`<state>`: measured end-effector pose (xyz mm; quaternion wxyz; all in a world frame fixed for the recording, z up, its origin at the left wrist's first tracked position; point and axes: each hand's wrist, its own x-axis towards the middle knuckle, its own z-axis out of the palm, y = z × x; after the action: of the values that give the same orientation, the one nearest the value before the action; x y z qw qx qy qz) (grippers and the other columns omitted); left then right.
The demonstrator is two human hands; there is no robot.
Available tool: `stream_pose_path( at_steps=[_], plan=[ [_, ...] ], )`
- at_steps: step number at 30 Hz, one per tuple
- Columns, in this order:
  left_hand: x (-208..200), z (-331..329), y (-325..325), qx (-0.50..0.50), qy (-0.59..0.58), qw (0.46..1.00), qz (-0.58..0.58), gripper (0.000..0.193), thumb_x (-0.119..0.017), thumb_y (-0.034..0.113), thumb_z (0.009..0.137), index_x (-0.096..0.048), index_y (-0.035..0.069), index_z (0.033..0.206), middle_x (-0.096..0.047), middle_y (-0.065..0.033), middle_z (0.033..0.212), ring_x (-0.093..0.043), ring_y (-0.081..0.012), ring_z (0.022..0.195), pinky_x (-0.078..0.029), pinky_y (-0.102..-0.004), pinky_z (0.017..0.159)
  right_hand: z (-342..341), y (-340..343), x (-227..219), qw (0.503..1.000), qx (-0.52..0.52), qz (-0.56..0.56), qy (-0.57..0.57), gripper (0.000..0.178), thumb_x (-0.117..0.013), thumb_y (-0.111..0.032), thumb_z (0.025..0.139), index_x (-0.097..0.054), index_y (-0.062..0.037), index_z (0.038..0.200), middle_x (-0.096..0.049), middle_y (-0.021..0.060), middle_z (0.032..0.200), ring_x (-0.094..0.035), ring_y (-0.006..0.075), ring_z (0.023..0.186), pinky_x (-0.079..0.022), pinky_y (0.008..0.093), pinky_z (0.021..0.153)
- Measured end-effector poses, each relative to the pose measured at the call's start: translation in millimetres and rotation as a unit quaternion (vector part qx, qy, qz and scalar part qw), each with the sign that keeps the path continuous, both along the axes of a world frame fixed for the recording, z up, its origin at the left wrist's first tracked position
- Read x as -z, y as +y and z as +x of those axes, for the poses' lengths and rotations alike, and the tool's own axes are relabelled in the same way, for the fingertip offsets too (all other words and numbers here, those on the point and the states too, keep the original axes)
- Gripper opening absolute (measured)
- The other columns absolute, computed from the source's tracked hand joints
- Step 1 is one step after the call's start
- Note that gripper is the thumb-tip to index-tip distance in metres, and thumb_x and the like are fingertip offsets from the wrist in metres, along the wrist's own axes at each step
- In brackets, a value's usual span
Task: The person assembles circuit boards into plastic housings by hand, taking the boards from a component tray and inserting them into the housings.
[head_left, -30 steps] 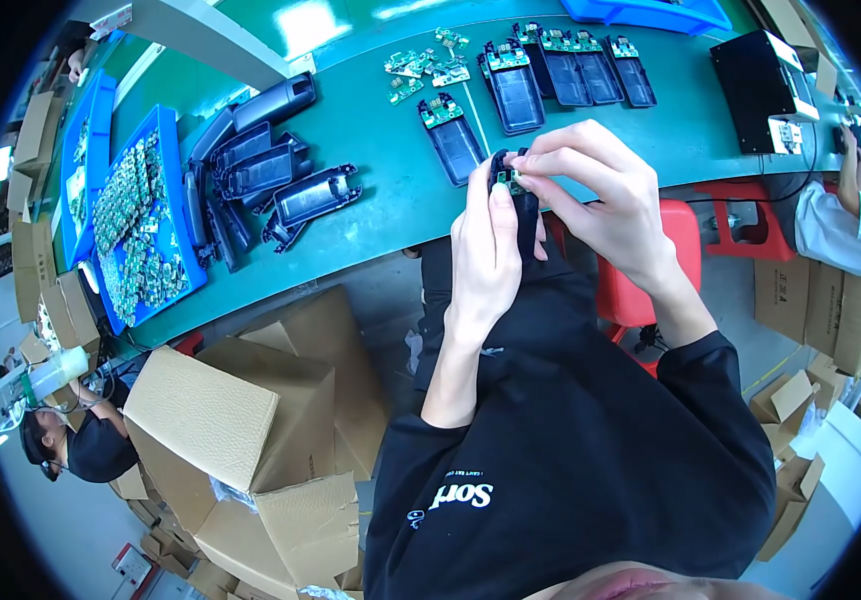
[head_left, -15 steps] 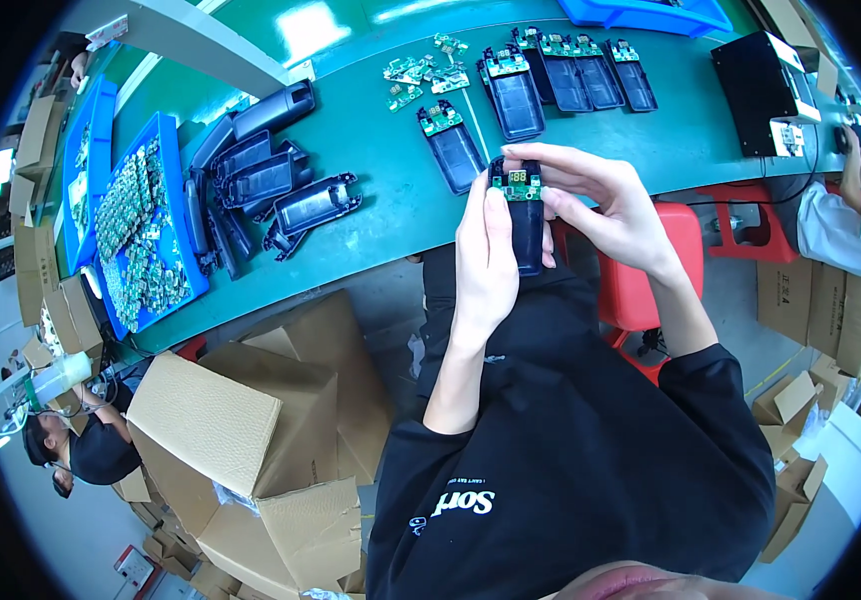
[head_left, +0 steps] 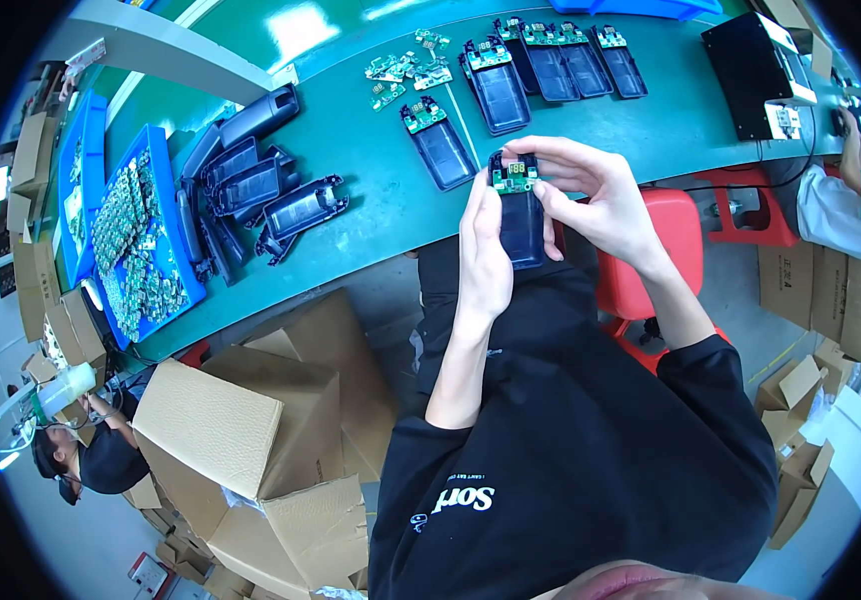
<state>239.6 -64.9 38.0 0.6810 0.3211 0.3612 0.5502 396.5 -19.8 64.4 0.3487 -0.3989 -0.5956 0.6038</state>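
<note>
Your left hand (head_left: 486,255) clasps the left side of a dark housing (head_left: 523,235); your right hand (head_left: 601,205) holds its upper right, thumb by the green circuit board (head_left: 516,180) seated at the top. Held piece appears over the near edge of the green table (head_left: 361,135); loose boards (head_left: 406,70) lie beyond, stacked dark shells (head_left: 301,208) to your left.

Bright, cool light; white glare on green surface (head_left: 296,33) (edges bent, rim black).
</note>
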Motion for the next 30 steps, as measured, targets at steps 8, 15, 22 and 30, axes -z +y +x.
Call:
stream_pose_path(
  at_steps=[8,15,22,30],
  plan=[
    [19,11,3,0.009,-0.004,1.000,-0.014,0.055,-0.025,0.042,0.110,-0.042,-0.001,0.139,-0.062,-0.0101,0.086,-0.066,-0.0154,0.071,-0.055,-0.0270,0.066,10,-8,-14,0.926,-0.074,0.259,-0.263,0.090,-0.085,-0.015,0.069,-0.045,-0.0096,0.149,-0.046,0.0150,0.149,-0.045,0.0336,0.137,-0.038,0.0473,0.114],
    [10,17,-3,-0.031,0.144,0.989,0.017,0.056,-0.035,0.041,0.109,-0.050,-0.005,0.137,-0.069,-0.0131,0.106,-0.070,-0.0169,0.081,-0.055,-0.0253,0.074,35,1,-6,0.889,-0.118,0.289,-0.335,0.107,-0.091,-0.018,0.059,-0.039,-0.0135,0.153,-0.037,0.0136,0.153,-0.032,0.0368,0.144,-0.032,0.0480,0.118],
    [-31,-50,-24,-0.077,0.510,0.855,0.056,0.028,-0.067,0.009,0.094,-0.065,0.003,0.121,-0.070,-0.0132,0.103,-0.069,-0.0201,0.089,-0.054,-0.0312,0.080,60,28,11,0.889,-0.082,0.278,-0.354,0.109,-0.091,-0.016,0.058,-0.038,-0.0134,0.153,-0.039,0.0128,0.153,-0.035,0.0346,0.143,-0.033,0.0463,0.118],
    [-6,-166,-9,-0.161,0.780,0.578,0.177,0.044,-0.071,0.010,0.090,-0.059,0.008,0.132,-0.057,-0.0139,0.132,-0.055,-0.0311,0.121,-0.045,-0.0407,0.102,58,30,14,0.876,-0.097,0.305,-0.360,0.106,-0.090,-0.022,0.058,-0.041,-0.0122,0.151,-0.039,0.0096,0.157,-0.039,0.0338,0.142,-0.036,0.0460,0.117]
  ],
)
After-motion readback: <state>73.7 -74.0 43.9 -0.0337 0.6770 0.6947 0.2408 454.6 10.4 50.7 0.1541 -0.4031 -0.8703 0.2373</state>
